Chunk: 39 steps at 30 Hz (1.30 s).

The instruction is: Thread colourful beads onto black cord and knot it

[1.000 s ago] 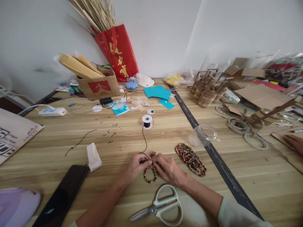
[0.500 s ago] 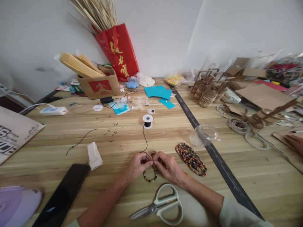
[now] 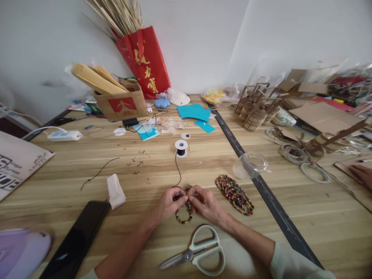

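My left hand [image 3: 171, 203] and my right hand [image 3: 205, 203] meet fingertip to fingertip in a pinch, closed on a thin black cord [image 3: 178, 170]. It runs back to a white spool [image 3: 181, 144] wound with the same cord. Between and below the fingers lies a loop of small multicoloured beads, a beaded bracelet [image 3: 183, 222], partly covered by my fingertips. Exactly where each finger grips cord or beads is too small to tell. To the right rests a pile of beaded strands [image 3: 235, 195]. Scissors [image 3: 197, 254] with pale green handles lie open just below my hands.
A black phone [image 3: 77, 240] and a folded white paper [image 3: 115, 191] lie left. Cord snippets [image 3: 136, 162] dot the table. Clear plastic rings [image 3: 254, 162] sit right, small bamboo baskets [image 3: 254, 112] behind them. Another person's hand [image 3: 362, 174] rests at the right edge.
Almost nothing differs. My fingertips stay pinched together over the bracelet with only a tiny shift; the whole view has moved very slightly.
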Each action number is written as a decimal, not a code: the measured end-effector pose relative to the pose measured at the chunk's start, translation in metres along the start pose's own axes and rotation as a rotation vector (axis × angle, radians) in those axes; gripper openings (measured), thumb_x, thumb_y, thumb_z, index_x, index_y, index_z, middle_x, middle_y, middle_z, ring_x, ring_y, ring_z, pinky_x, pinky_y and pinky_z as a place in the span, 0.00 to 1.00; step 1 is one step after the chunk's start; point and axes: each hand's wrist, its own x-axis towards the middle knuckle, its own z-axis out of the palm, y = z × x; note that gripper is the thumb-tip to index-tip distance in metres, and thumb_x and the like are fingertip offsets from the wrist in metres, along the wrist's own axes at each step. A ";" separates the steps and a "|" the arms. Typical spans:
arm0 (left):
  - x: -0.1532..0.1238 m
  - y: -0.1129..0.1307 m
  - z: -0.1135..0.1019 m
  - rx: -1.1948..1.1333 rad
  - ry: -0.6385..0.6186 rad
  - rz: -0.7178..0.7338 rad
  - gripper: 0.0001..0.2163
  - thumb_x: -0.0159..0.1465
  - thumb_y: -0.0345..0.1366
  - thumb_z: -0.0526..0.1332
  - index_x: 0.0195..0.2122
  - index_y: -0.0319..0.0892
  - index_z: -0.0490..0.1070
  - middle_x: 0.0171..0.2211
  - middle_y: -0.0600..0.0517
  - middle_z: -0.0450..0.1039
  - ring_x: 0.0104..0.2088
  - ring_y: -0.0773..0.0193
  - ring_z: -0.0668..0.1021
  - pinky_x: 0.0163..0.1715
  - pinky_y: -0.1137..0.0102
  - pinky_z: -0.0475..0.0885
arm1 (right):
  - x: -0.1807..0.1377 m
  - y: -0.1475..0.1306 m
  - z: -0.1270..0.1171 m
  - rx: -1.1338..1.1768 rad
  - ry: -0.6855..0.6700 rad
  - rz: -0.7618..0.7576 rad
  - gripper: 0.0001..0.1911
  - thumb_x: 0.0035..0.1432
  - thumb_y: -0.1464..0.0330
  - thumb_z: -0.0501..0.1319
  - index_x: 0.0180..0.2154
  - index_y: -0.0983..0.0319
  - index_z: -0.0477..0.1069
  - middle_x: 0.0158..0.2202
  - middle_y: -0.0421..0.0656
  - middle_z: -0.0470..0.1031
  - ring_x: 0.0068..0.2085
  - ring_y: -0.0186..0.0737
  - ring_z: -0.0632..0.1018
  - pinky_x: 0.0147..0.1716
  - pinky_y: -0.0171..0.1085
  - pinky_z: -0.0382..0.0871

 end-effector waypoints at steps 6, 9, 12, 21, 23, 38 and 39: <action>0.000 -0.003 0.000 -0.017 -0.009 -0.012 0.13 0.55 0.44 0.62 0.28 0.37 0.68 0.23 0.54 0.66 0.23 0.69 0.68 0.24 0.74 0.65 | 0.001 0.000 0.000 0.024 -0.005 0.010 0.13 0.62 0.60 0.55 0.33 0.63 0.63 0.20 0.38 0.70 0.21 0.32 0.72 0.22 0.29 0.64; 0.001 -0.004 0.001 -0.024 -0.016 -0.009 0.12 0.54 0.42 0.62 0.27 0.37 0.67 0.22 0.54 0.66 0.24 0.68 0.68 0.24 0.73 0.65 | 0.001 0.001 0.000 0.008 -0.003 -0.005 0.13 0.62 0.59 0.55 0.33 0.63 0.63 0.20 0.38 0.71 0.21 0.32 0.74 0.22 0.29 0.65; 0.002 -0.004 0.000 -0.031 -0.024 -0.009 0.10 0.53 0.39 0.63 0.27 0.37 0.67 0.22 0.54 0.67 0.24 0.68 0.69 0.24 0.74 0.65 | 0.000 0.000 0.000 -0.006 0.002 -0.022 0.12 0.62 0.60 0.55 0.33 0.63 0.63 0.21 0.39 0.71 0.22 0.32 0.74 0.23 0.29 0.66; 0.000 0.000 0.001 -0.039 -0.043 0.055 0.07 0.53 0.36 0.63 0.27 0.38 0.67 0.21 0.55 0.67 0.23 0.68 0.70 0.24 0.74 0.63 | -0.002 -0.008 0.000 -0.051 -0.017 -0.075 0.13 0.63 0.60 0.53 0.32 0.62 0.62 0.22 0.39 0.71 0.24 0.33 0.75 0.24 0.30 0.69; 0.000 -0.003 0.002 -0.045 -0.019 0.065 0.07 0.52 0.35 0.63 0.26 0.38 0.67 0.20 0.55 0.67 0.23 0.68 0.69 0.24 0.74 0.63 | -0.002 -0.008 0.000 -0.062 -0.026 -0.084 0.13 0.64 0.60 0.53 0.32 0.62 0.62 0.22 0.39 0.71 0.24 0.33 0.76 0.25 0.31 0.69; 0.001 0.005 -0.002 -0.157 -0.081 -0.029 0.12 0.51 0.41 0.67 0.27 0.35 0.72 0.22 0.51 0.74 0.25 0.65 0.75 0.28 0.72 0.69 | -0.002 -0.007 -0.002 -0.090 -0.009 -0.111 0.11 0.64 0.62 0.53 0.33 0.62 0.62 0.25 0.41 0.73 0.26 0.33 0.75 0.25 0.30 0.67; 0.001 0.006 -0.002 -0.169 -0.085 -0.038 0.13 0.51 0.41 0.68 0.27 0.35 0.71 0.22 0.51 0.74 0.25 0.65 0.75 0.28 0.72 0.69 | -0.002 -0.007 -0.002 -0.100 -0.008 -0.115 0.10 0.64 0.62 0.53 0.33 0.62 0.62 0.25 0.41 0.73 0.26 0.33 0.75 0.25 0.30 0.66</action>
